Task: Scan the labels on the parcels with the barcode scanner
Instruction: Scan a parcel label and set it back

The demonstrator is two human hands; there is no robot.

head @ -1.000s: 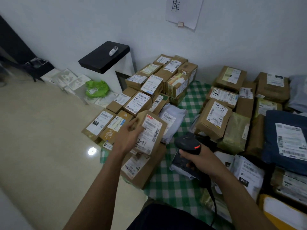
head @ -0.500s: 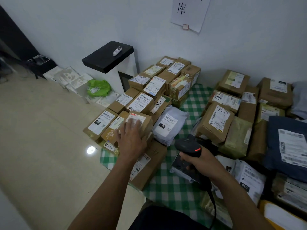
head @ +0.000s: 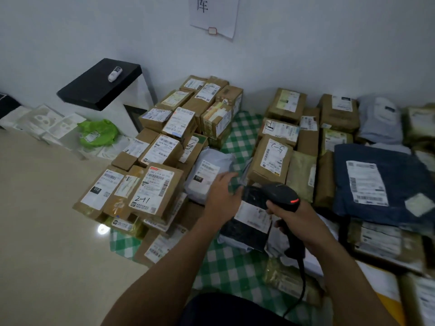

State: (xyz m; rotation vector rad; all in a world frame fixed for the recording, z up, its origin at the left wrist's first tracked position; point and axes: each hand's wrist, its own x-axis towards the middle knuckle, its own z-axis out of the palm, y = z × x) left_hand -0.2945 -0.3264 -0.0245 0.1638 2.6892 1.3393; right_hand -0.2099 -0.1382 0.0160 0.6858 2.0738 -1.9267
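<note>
Parcels cover the green checked cloth (head: 231, 264): stacked brown boxes (head: 153, 184) at the left, a heap of boxes and bags (head: 270, 158) at the right. Both forearms reach in from the near edge. The left hand (head: 220, 198), fingers loosely straight and holding nothing, stretches over the grey mailer bag (head: 207, 170); contact cannot be told. The right hand (head: 299, 222) is wrapped round the handle of the barcode scanner (head: 280, 192), whose head points left above a black parcel (head: 240, 234).

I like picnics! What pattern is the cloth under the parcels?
The cloth has green-and-white checks, seen in the head view.
</note>
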